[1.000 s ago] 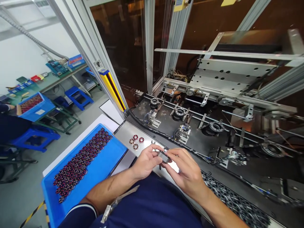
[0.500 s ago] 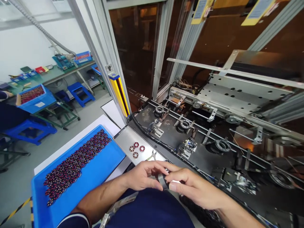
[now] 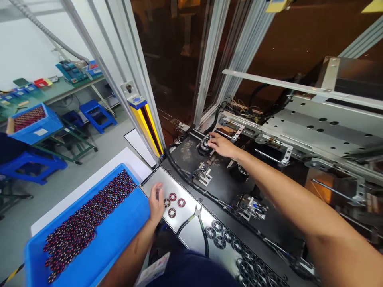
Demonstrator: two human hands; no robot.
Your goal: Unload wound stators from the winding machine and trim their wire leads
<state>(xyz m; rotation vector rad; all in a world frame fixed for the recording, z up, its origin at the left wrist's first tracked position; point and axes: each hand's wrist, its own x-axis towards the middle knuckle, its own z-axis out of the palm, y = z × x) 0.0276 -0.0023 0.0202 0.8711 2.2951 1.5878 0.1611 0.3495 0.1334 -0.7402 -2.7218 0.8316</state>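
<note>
My right hand reaches far forward, its fingers on a round metal fixture at the machine's far left; whatever lies under the fingertips is too small to make out. My left hand rests over the metal ledge, fingers curled loosely and apart, with nothing seen in them. Just right of it lie several red-and-dark ring parts. Open pliers with dark handles lie on the ledge. Several dark ring parts spread along the ledge toward the lower right.
A blue tray holding many ring parts in rows sits at the left. A yellow sensor bar stands by the frame post. Clamps, cables and rods cross the black machine table. Behind are a workbench, a blue bin and stools.
Both hands have separated from the dark ring they held together. My right hand has moved forward to the fixture, my left hand left to the ledge. The pliers and dark rings are now uncovered.
</note>
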